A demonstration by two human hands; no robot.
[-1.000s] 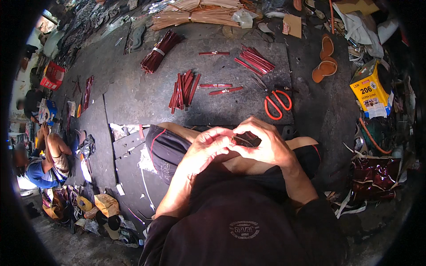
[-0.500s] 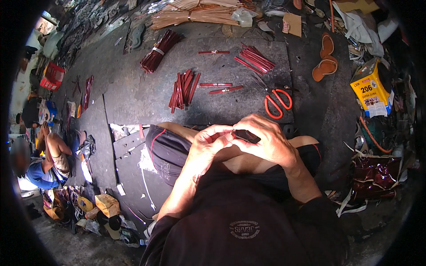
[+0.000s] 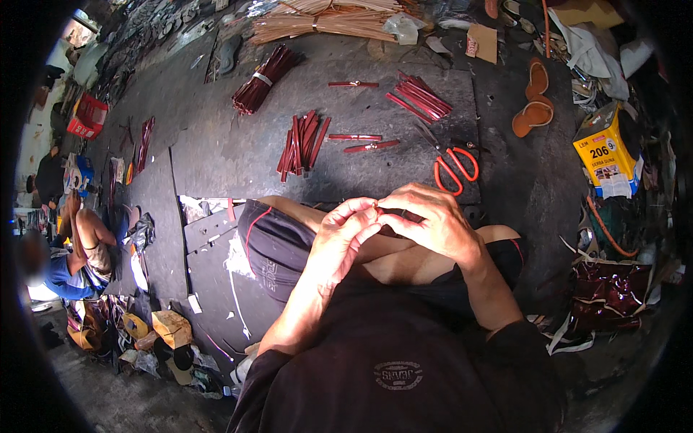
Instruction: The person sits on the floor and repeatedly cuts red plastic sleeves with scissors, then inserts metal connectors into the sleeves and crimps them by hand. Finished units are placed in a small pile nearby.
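Note:
Close in front of my lap, my left hand (image 3: 345, 234) and my right hand (image 3: 432, 222) meet at the fingertips. Both pinch a small dark red strap (image 3: 410, 216), mostly hidden by the fingers; a small shiny bit shows between the tips. Beyond them on the dark board lie a loose pile of dark red straps (image 3: 302, 144), a plain strap (image 3: 355, 137), a strap with a small buckle (image 3: 372, 146) and another buckled strap (image 3: 354, 84). Orange-handled scissors (image 3: 455, 170) rest to the right, blades partly apart, below a second pile of red straps (image 3: 421, 97).
A tied bundle of dark red strips (image 3: 263, 79) lies at the back left, with pale strips (image 3: 325, 27) behind. Brown sandals (image 3: 533, 117) and a yellow can (image 3: 608, 151) stand right. Another person (image 3: 79, 249) sits at the far left.
My right fingers have flattened over the strap, so less of it shows. Both hands stay together in nearly the same place. The view has shifted slightly.

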